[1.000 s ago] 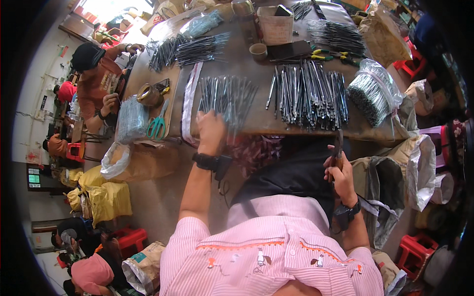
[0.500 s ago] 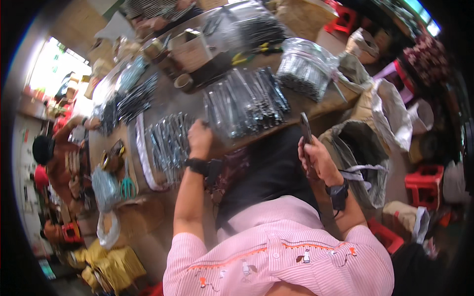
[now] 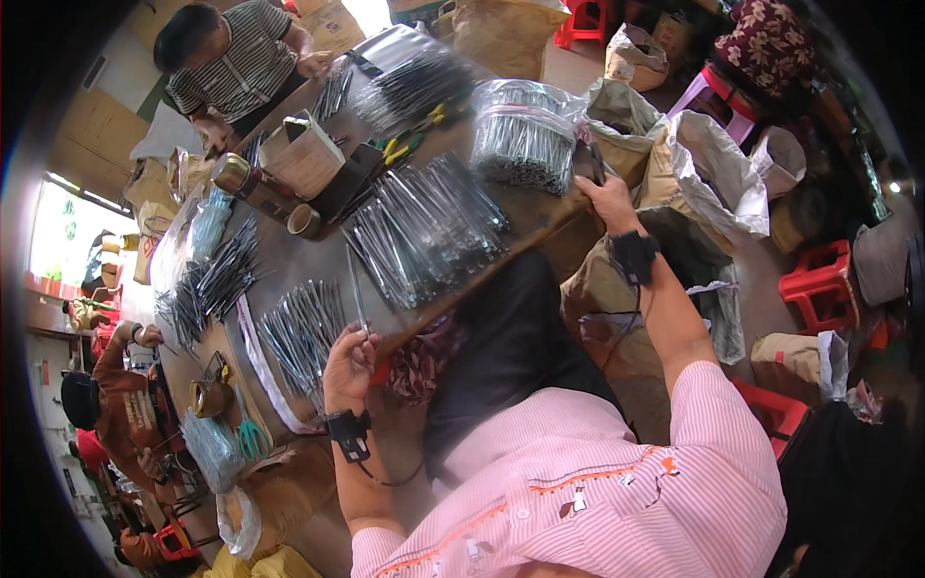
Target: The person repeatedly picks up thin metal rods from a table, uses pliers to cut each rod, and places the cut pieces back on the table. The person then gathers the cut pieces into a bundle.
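Note:
My left hand (image 3: 349,371) is closed at the table's near edge, its fingers pinching the lower end of a thin silvery metal strip (image 3: 356,289). That strip points away from me, between a smaller pile of strips (image 3: 303,332) on the left and a wider spread pile (image 3: 424,231) on the right. At the table's right edge my right hand (image 3: 607,200) is closed round a dark, flat, phone-shaped thing (image 3: 589,162). It sits right beside a clear plastic bag (image 3: 523,140) packed with upright strips.
Farther back lie yellow-handled pliers (image 3: 397,149), a cardboard box (image 3: 302,154), a tape roll (image 3: 303,221) and more dark strips (image 3: 409,87). Teal scissors (image 3: 252,438) lie at left. Open sacks (image 3: 718,183) and a red stool (image 3: 822,286) stand at right. Other people sit across and left.
My left hand has drawn back toward me and now shows a strip in its fingers. My right hand has moved forward with the dark flat thing to the bag. The view has turned.

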Demonstrator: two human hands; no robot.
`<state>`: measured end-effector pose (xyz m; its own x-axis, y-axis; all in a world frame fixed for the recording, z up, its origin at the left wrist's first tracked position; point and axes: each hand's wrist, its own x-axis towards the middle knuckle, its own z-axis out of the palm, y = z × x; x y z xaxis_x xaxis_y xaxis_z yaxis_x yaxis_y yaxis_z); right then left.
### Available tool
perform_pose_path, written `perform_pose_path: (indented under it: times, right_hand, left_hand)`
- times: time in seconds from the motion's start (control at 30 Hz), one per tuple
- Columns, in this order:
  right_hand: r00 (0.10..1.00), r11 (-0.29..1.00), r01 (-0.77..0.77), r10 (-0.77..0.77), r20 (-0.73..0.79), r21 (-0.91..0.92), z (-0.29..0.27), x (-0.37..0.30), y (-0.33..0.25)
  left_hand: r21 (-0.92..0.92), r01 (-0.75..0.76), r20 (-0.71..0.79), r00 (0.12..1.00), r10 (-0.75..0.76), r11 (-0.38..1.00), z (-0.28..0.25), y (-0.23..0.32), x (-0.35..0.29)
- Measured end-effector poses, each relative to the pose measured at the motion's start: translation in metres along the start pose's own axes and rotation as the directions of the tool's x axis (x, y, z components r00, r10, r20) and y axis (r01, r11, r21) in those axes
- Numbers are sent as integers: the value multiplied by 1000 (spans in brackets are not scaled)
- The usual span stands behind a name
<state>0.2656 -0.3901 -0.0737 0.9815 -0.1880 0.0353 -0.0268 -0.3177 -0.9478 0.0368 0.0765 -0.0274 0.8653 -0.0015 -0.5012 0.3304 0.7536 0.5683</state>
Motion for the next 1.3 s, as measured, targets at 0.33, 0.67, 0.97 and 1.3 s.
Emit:
perform_pose_path:
  times: [0.33, 0.67, 0.97, 1.3]
  right_hand:
    - [939, 888, -290, 192, 285, 356, -8, -28, -32]
    - [830, 223, -554, 224, 511, 802, 13, 5, -41]
    - [760, 340, -646, 207, 616, 683, 25, -50, -61]
    - [797, 691, -444, 14, 604, 571, 33, -146, -122]
  left_hand:
    - [35, -55, -107, 992, 59, 998, -17, -12, -31]
    - [99, -52, -60, 997, 58, 994, 10, -29, -29]
    - [188, 5, -92, 996, 13, 982, 31, -44, -24]
    - [347, -56, 123, 992, 13, 936, 92, -69, -31]
